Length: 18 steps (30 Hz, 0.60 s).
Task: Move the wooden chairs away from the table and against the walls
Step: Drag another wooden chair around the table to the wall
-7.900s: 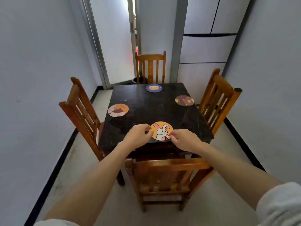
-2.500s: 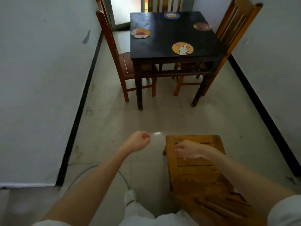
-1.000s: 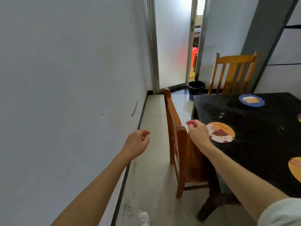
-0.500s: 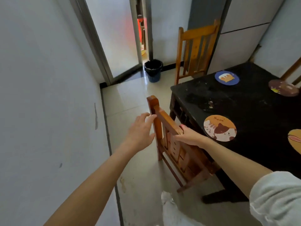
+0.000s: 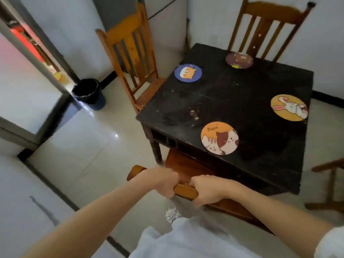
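I am viewing the dark square table [image 5: 242,108], which is filling the right and centre of the frame. Three wooden chairs are standing at it.

The far-right chair [image 5: 270,25], at the upper right, is sitting pushed in at the table's far edge, its slatted back rising upright near the white wall behind it. The far-left chair [image 5: 130,53], at the upper centre, is standing at the table's upper-left edge, seat towards the table and back towards the grey panel behind. Both appear untouched, so I am judging them still to be moved. A fragment of a further wooden frame [image 5: 331,183] is showing at the right edge; I cannot tell where it stands relative to a wall.

The near chair [image 5: 186,170], at the lower centre, is resting with its seat tucked under the table's near edge. Its top rail [image 5: 184,189] is running from lower centre-left towards lower right, roughly parallel to that table edge; the seat is pointing away from me, under the table.

My left hand [image 5: 162,180] is clenching the rail near its left end, and my right hand [image 5: 206,190] is clenching it just beside, fingers wrapped round the wood. I am judging this chair to be at the start of its pull-out.

Four round cartoon coasters [image 5: 219,138] are lying on the tabletop, and a black waste bin [image 5: 87,94] is standing at the left by the doorway.
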Motion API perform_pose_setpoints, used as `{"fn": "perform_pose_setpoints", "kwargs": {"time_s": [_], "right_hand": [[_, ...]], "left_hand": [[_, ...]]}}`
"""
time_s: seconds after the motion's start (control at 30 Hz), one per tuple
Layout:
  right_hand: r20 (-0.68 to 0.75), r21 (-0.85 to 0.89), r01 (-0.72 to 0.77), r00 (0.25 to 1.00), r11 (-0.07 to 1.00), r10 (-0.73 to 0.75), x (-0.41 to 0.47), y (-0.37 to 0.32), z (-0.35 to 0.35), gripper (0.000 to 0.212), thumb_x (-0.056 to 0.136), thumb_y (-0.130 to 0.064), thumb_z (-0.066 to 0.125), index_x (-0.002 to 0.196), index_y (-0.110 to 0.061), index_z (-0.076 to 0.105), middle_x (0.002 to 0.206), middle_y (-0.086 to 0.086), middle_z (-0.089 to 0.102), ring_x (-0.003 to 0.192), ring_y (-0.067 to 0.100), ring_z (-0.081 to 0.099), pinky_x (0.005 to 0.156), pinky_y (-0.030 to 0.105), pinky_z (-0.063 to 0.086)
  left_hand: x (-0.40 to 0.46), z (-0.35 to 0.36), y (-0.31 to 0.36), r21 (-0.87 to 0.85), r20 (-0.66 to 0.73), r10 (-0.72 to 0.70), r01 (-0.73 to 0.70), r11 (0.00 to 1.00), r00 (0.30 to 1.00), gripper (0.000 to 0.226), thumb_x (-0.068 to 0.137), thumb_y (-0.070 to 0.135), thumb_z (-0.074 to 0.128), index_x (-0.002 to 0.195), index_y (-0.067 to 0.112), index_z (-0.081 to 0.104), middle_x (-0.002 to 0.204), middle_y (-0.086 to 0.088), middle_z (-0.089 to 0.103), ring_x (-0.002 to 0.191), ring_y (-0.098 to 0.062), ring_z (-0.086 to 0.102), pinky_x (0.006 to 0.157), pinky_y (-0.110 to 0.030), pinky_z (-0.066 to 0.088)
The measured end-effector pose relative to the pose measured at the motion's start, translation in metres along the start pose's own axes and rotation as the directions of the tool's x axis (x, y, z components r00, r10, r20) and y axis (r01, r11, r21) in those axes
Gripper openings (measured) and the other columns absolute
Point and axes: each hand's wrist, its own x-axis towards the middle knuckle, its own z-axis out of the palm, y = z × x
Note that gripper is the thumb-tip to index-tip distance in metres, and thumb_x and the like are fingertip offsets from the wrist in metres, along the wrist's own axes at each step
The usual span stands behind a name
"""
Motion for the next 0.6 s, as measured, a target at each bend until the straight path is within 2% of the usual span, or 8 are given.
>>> {"fn": "perform_pose_setpoints", "kwargs": {"time_s": [0.1,0.2,0.3,0.33,0.47,0.6], "right_hand": [[-0.020,-0.022,-0.039,0.999,0.999,0.038,-0.002,-0.002,-0.001,0.032,0.058,-0.045,0.058,0.083,-0.025,0.059,0.076,0.002,0.060,0.059,0.016,0.055,0.048,0.025,0.038],[-0.118,-0.015,-0.111,0.987,0.994,0.109,-0.005,-0.002,0.003,0.027,0.054,-0.053,0.053,0.072,-0.033,0.055,0.073,-0.003,0.060,0.061,0.015,0.056,0.047,0.026,0.035],[-0.130,0.062,-0.244,0.959,0.968,0.250,-0.005,-0.007,0.014,0.033,0.052,-0.057,0.048,0.072,-0.032,0.058,0.073,-0.003,0.063,0.065,0.018,0.062,0.049,0.029,0.045],[-0.115,0.102,-0.303,0.943,0.948,0.313,-0.003,-0.009,0.017,0.033,0.054,-0.055,0.051,0.075,-0.031,0.061,0.072,-0.003,0.063,0.065,0.018,0.063,0.051,0.030,0.049],[-0.067,0.236,-0.479,0.860,0.846,0.505,0.005,-0.014,0.022,0.028,0.065,-0.047,0.063,0.083,-0.025,0.065,0.075,-0.002,0.066,0.065,0.015,0.065,0.053,0.026,0.048],[-0.081,0.355,-0.506,0.821,0.786,0.565,0.006,-0.018,0.028,0.027,0.067,-0.041,0.072,0.087,-0.030,0.058,0.085,-0.002,0.064,0.073,0.016,0.067,0.059,0.025,0.052]], "left_hand": [[0.008,-0.014,-0.005,0.040,0.151,0.063,-0.070,0.997,0.987,0.028,0.075,0.015,0.061,0.102,0.012,0.057,0.075,-0.006,0.056,0.064,-0.021,0.050,0.055,-0.028,0.041],[0.018,-0.025,-0.006,0.065,0.234,0.143,-0.162,0.985,0.962,0.035,0.072,0.021,0.066,0.105,0.015,0.057,0.090,-0.009,0.062,0.075,-0.022,0.057,0.062,-0.029,0.046],[0.022,-0.020,-0.009,0.030,0.272,0.205,-0.221,0.975,0.940,0.037,0.070,0.022,0.064,0.106,0.013,0.059,0.091,-0.009,0.064,0.076,-0.023,0.059,0.065,-0.032,0.049],[0.023,-0.018,-0.011,0.042,0.259,0.214,-0.232,0.972,0.942,0.038,0.069,0.023,0.064,0.105,0.013,0.060,0.093,-0.009,0.066,0.078,-0.025,0.062,0.066,-0.034,0.052],[0.026,-0.015,-0.015,0.040,0.240,0.240,-0.257,0.966,0.941,0.041,0.068,0.027,0.065,0.107,0.016,0.058,0.100,-0.009,0.066,0.089,-0.026,0.063,0.074,-0.035,0.054],[0.032,-0.026,-0.011,0.125,0.354,0.188,-0.245,0.961,0.916,0.044,0.058,0.035,0.067,0.098,0.027,0.054,0.092,0.000,0.060,0.085,-0.020,0.059,0.067,-0.030,0.048]]}}
